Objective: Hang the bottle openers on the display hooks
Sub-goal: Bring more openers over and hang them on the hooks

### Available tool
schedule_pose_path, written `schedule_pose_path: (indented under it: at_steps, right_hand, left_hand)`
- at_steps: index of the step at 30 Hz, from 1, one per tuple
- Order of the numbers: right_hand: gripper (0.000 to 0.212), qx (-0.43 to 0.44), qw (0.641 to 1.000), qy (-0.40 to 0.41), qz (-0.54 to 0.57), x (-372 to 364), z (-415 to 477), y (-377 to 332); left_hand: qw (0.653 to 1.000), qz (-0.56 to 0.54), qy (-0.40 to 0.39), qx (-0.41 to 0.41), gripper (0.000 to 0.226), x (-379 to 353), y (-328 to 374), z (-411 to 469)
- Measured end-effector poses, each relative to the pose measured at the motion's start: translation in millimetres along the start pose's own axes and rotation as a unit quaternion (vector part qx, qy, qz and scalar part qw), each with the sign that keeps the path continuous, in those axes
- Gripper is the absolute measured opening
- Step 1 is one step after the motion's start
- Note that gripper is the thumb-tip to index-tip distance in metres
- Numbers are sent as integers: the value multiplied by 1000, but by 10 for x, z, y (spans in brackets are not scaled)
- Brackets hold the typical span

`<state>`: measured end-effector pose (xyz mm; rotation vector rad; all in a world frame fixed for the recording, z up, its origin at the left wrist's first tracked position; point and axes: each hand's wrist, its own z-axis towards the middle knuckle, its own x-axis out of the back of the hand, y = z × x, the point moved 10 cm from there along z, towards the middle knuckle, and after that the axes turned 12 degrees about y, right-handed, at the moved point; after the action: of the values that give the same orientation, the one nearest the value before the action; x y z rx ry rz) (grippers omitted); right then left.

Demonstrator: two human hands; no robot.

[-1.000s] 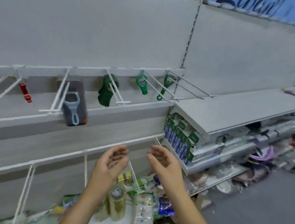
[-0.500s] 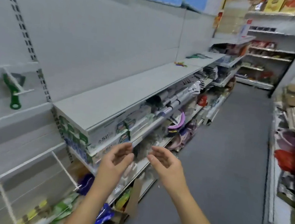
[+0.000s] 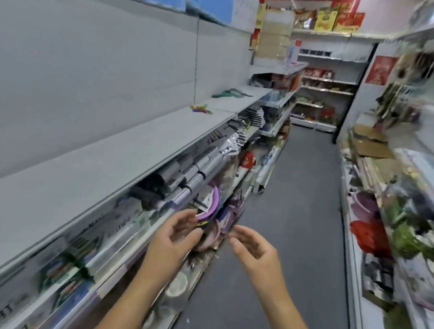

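Holding nothing in left hand (image 3: 175,235) or right hand (image 3: 254,247) — fingers loosely curled, palms facing, apart, above the dark aisle floor (image 3: 299,197). Far down the grey shelf (image 3: 133,146), lying flat: green-handled pieces (image 3: 228,94) and small colourful bits (image 3: 201,109) — too small to tell whether bottle openers.
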<state>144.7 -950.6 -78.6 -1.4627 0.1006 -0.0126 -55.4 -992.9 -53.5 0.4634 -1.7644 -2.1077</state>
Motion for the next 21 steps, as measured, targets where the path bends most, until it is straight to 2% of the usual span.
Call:
schedule_pose_path:
  at_steps: [10,14,21]
  right_hand:
    - [25,19,998,53,-17,-7,2088,-140]
    - [24,18,999,48,-16,-30,2867,-7]
    - [28,23,999,15,-21,-5,4546,233]
  left_hand:
    - [999,-7,-47,-8,40,-1172,-223,1984]
    - [998,12,-55,-4,35,-1554,-416,2632]
    - [999,29,-20,-15,33,-2433,-607,3858]
